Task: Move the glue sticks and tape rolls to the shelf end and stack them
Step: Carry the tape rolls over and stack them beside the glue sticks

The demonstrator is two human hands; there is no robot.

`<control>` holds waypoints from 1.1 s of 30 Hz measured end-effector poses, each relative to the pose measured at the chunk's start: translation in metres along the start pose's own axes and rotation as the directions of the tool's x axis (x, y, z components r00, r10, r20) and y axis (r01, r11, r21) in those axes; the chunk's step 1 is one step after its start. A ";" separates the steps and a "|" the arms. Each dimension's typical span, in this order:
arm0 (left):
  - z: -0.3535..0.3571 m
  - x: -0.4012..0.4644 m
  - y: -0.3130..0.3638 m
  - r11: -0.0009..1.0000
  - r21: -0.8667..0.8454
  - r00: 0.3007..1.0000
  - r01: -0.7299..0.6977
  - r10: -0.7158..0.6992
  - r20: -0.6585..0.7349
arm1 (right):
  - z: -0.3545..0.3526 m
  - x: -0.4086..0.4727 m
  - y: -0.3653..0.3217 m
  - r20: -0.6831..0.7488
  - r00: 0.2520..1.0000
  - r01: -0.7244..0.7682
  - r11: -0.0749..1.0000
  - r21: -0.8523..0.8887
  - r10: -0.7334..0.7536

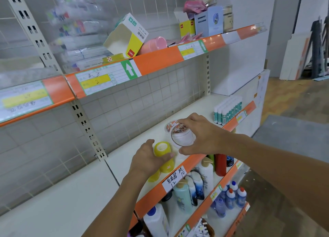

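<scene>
left hand: reaches in from bottom centre, forearm angled up toward the shelf; fingers and thumb curled round a yellow tape roll, thumb tip showing on its right side
yellow tape roll: at the shelf's front edge, hollow core facing up; more yellow rolls just below it, partly hidden by the hand
right hand: comes in from the right, arm crossing over the lower shelves; fingers arched over the top and thumb underneath, gripping a stack of clear tape rolls
clear tape rolls: tilted, just beside the yellow roll; cannot tell if they touch the shelf
glue sticks: upright in rows at the right end of the middle shelf, well apart from both hands
lower shelves: bottles
</scene>
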State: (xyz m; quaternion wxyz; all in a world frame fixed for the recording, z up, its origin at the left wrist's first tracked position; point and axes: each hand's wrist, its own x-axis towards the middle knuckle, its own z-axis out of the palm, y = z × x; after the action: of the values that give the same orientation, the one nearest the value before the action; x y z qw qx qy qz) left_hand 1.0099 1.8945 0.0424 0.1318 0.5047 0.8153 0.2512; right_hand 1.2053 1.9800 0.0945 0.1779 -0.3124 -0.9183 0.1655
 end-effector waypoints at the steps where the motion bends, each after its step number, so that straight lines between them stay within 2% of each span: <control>1: 0.000 0.001 0.002 1.000 0.006 1.000 -0.011 0.011 -0.002 | 0.000 -0.001 0.000 0.003 1.000 -0.007 1.000 -0.002 0.007; 21: -0.009 0.014 -0.005 0.998 0.002 0.998 -0.061 0.061 0.031 | -0.002 0.004 0.000 -0.030 0.996 -0.091 0.995 -0.046 0.090; 33: -0.011 0.014 -0.004 0.993 -0.113 0.993 -0.020 0.033 0.110 | -0.003 0.003 0.003 -0.056 0.993 -0.106 0.994 -0.039 0.104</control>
State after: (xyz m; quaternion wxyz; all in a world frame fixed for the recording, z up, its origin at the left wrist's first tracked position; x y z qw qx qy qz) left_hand 0.9949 1.9027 0.0496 0.2018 0.5205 0.7846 0.2697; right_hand 1.2060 1.9846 0.0966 0.1872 -0.3684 -0.8987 0.1470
